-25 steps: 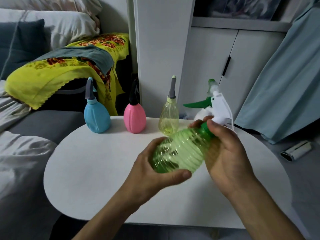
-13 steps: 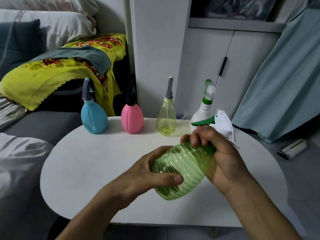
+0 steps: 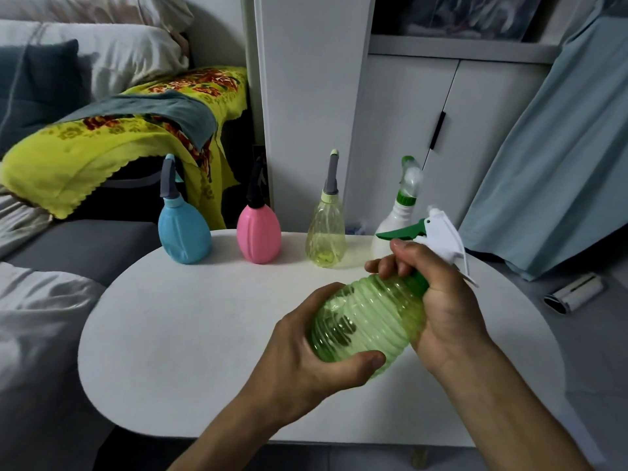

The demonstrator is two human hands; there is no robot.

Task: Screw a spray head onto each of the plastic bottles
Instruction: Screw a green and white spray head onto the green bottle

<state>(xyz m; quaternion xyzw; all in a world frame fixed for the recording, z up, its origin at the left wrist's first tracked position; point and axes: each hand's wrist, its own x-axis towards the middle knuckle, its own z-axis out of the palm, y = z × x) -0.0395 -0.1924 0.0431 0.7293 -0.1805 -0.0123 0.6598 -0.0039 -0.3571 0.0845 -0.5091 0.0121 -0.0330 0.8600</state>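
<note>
Green bottle [image 3: 370,321] lowered, tilted between both hands, right hand [image 3: 438,294] at neck

Four bottles [image 3: 258,234] in row at table [image 3: 190,334] back edge — fifth bottle [image 3: 367,321] nearer, above table.

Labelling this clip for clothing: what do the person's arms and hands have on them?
Nothing that shows. The left hand and right hand are bare, with no gloves, rings or watch visible. Both forearms are bare to the frame's edge; no sleeves show.
</note>
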